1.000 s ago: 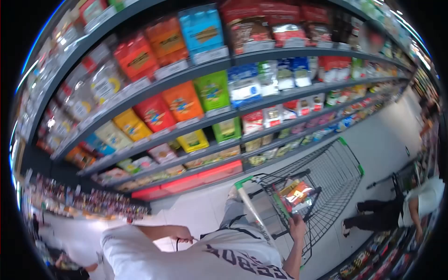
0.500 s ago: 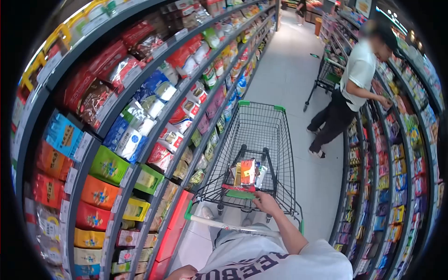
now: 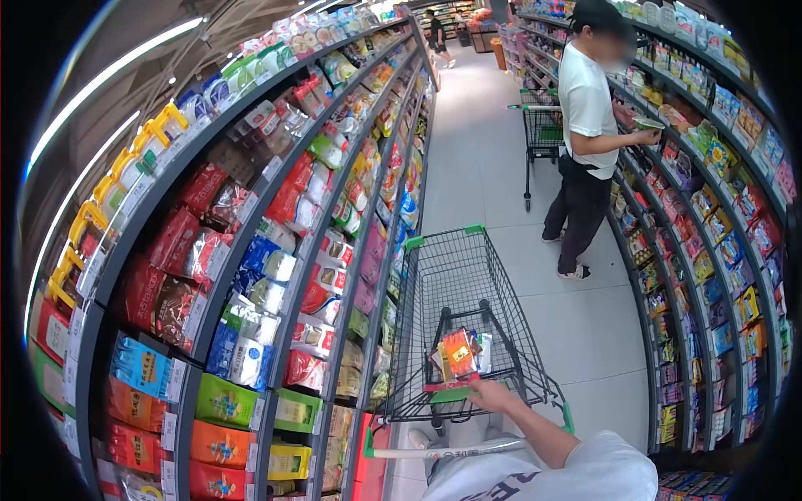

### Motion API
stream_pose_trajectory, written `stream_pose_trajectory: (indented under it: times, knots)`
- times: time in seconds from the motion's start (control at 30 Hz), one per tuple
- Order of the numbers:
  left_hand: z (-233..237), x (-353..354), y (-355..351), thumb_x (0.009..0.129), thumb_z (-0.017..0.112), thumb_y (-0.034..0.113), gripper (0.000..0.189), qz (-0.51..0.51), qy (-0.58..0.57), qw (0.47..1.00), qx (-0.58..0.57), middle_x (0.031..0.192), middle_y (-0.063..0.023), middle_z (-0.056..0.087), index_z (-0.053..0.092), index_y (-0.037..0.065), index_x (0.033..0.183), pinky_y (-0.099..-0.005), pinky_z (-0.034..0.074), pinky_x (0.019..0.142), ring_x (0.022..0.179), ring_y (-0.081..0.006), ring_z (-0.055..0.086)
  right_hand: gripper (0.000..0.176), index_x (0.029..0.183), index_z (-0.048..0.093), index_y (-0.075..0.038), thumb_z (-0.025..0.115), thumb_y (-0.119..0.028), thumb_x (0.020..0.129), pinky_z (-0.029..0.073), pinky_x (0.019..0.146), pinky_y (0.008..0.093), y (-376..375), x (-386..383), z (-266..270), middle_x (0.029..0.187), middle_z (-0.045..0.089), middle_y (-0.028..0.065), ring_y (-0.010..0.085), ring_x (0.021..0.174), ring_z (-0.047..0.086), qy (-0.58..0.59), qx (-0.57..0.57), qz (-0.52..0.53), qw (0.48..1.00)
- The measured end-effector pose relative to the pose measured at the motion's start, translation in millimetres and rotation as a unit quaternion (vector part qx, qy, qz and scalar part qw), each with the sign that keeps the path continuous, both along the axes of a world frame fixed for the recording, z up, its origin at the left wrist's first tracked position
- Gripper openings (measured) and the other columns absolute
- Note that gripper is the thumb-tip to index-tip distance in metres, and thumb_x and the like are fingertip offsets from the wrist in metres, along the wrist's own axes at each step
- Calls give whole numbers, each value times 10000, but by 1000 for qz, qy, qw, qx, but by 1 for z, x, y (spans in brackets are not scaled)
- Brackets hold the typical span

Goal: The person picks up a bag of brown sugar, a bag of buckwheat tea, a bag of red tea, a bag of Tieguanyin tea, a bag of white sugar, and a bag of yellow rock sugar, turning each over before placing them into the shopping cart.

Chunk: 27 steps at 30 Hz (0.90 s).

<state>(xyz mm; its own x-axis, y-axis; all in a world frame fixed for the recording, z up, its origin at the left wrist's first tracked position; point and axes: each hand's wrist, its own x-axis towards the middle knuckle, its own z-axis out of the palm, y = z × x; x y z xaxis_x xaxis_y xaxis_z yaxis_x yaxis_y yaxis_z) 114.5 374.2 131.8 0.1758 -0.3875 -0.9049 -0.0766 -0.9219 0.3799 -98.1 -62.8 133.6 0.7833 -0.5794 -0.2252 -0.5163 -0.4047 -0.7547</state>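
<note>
A pale tiled aisle floor (image 3: 464,179) runs between two banks of packed shop shelves. At the near end of the shopping cart (image 3: 474,230) lies an orange-fronted packet (image 3: 459,352), long axis running near to far, its far end tipped slightly left. A whitish pack (image 3: 484,346) sits just to its right. The right hand (image 3: 494,397) has curled fingers at the packets' near edge; whether they grip anything cannot be told. The left hand is out of view. The white cart handle (image 3: 451,452) bears Chinese characters too small to read surely; dark letters beginning "RE" mark the shirt (image 3: 543,468). To the left, the shelves (image 3: 189,397) hold bright bags above blurred price tags. Far right, a capped person (image 3: 589,125) holding a packet stands in the aisle, beside a second cart (image 3: 539,125).
</note>
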Motion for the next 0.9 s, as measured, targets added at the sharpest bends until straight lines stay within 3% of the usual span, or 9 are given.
stream_pose_trajectory:
  times: [0.2, 0.3, 0.33, 0.37, 0.4, 0.6, 0.77, 0.83, 0.9]
  knots:
    - [-10, -36, 61, 865, 651, 248, 230, -51, 53, 997, -29, 728, -65, 659, 731, 33, 873, -380, 513, 541, 615, -162, 598, 475, 1269, 652, -45, 688, -353, 909, 538, 891, 486, 1, 1, -3, 1132, 711, 234, 421, 1025, 680, -20, 2, 5, 1000]
    - [-15, -63, 106, 854, 650, 234, 208, -133, 111, 979, -104, 702, -63, 646, 726, 41, 855, -382, 508, 520, 593, -161, 590, 374, 1241, 668, -52, 699, -251, 926, 570, 808, 420, -3, -1, -11, 1041, 738, 200, 308, 928, 742, -12, 28, -8, 1000]
    - [-13, -66, 111, 850, 650, 230, 201, -138, 129, 977, -97, 693, -62, 642, 724, 44, 849, -382, 507, 513, 586, -160, 588, 360, 1222, 674, -36, 690, -256, 938, 570, 824, 409, -2, 0, -7, 1058, 740, 201, 313, 939, 743, -30, 9, -11, 999]
    - [-16, -67, 113, 845, 674, 255, 209, -138, 177, 973, -60, 665, -53, 633, 735, 55, 829, -356, 491, 493, 558, -163, 587, 349, 1220, 667, -12, 680, -230, 948, 570, 832, 398, 0, 5, 26, 1088, 737, 209, 323, 960, 742, 18, 67, -7, 998]
    - [37, -71, 83, 842, 686, 276, 222, -83, 177, 980, 35, 643, -53, 627, 739, 62, 810, -353, 472, 477, 539, -161, 581, 348, 1235, 652, 11, 685, -180, 946, 568, 834, 396, -2, 3, 1, 1098, 737, 210, 319, 966, 741, -46, 63, 1, 997]
    - [122, -57, 77, 879, 667, 262, 206, -40, 160, 985, 55, 665, 0, 612, 737, 73, 840, -302, 423, 530, 596, -107, 553, 287, 1187, 646, 29, 666, -146, 960, 559, 818, 373, -1, 12, -6, 1047, 742, 196, 269, 907, 734, -24, 47, 49, 997]
    - [125, -73, 98, 912, 630, 264, 238, 64, 208, 976, -31, 655, 16, 564, 691, 62, 804, -275, 406, 562, 598, -96, 503, 257, 1154, 669, 5, 659, -163, 960, 553, 790, 394, -2, 12, -15, 1008, 743, 178, 281, 875, 727, -32, 60, 58, 996]
    - [128, -77, 112, 913, 630, 265, 244, 108, 211, 970, -48, 655, 14, 559, 685, 59, 795, -275, 400, 557, 598, -93, 498, 282, 1179, 632, 46, 641, -150, 977, 541, 839, 358, 0, 15, -2, 1034, 726, 189, 253, 935, 710, -1, 63, 69, 996]
    - [123, -83, 122, 862, 642, 268, 213, 149, 207, 966, -38, 670, 15, 565, 698, 74, 792, -278, 382, 534, 586, -101, 496, 286, 1176, 634, 47, 635, -163, 983, 540, 842, 361, -2, 15, -1, 1035, 726, 189, 261, 939, 712, 8, 65, 68, 996]
